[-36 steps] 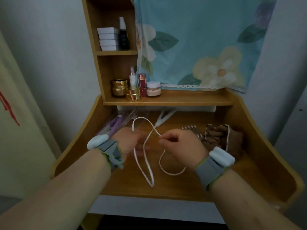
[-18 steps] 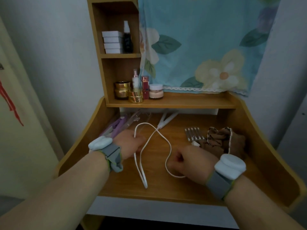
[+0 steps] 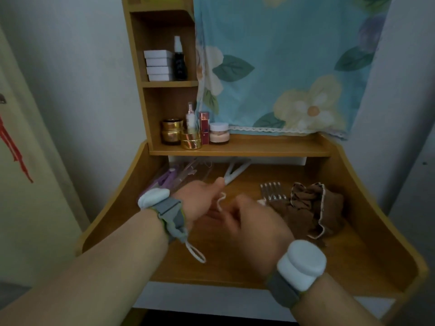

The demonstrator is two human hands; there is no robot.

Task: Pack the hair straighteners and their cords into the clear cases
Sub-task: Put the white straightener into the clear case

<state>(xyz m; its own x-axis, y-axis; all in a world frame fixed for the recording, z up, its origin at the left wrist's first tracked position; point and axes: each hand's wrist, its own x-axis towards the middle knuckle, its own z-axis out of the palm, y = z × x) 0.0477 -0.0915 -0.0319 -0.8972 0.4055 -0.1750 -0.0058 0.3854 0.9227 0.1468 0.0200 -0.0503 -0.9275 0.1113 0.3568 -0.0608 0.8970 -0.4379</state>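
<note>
Two hands busy on one white cord [image 3: 221, 201], so clearly mid-coil: gathering the flex of the white straightener [image 3: 236, 172] into loops before any packing. Left hand [image 3: 200, 198] closed around the bundle, one loop poking up between thumb and fingers, another loop dangling out below the wrist toward the front edge of the bench [image 3: 235, 269]. Right hand [image 3: 254, 228] curled in tight just beside the left grip, blurred, so can't tell for sure whether pinching cord or only guiding it, probably feeding the next wrap.

Straightener itself lying just beyond the left grip, back under the shelf [image 3: 259, 150], tail end pointing at the thumb. Purple straightener [image 3: 168, 178] further out past the left wrist, looks already inside a clear case [image 3: 188, 169], though hard to be sure with all that see-through plastic overlapping.

Next up, at a guess: finish the last wraps, keep the bundle tight, then reach past the grip for an empty case back there. Needs the coil small enough to fit alongside the body.

Off to the right of the grip: row of silver hair clips [image 3: 273, 191] and a brown cloth pouch [image 3: 315, 210], close enough to snag a loose loop. Jars [image 3: 191, 140] and bottles up on the shelf, well clear. Dangling loop near the edge probably the main nuisance.
</note>
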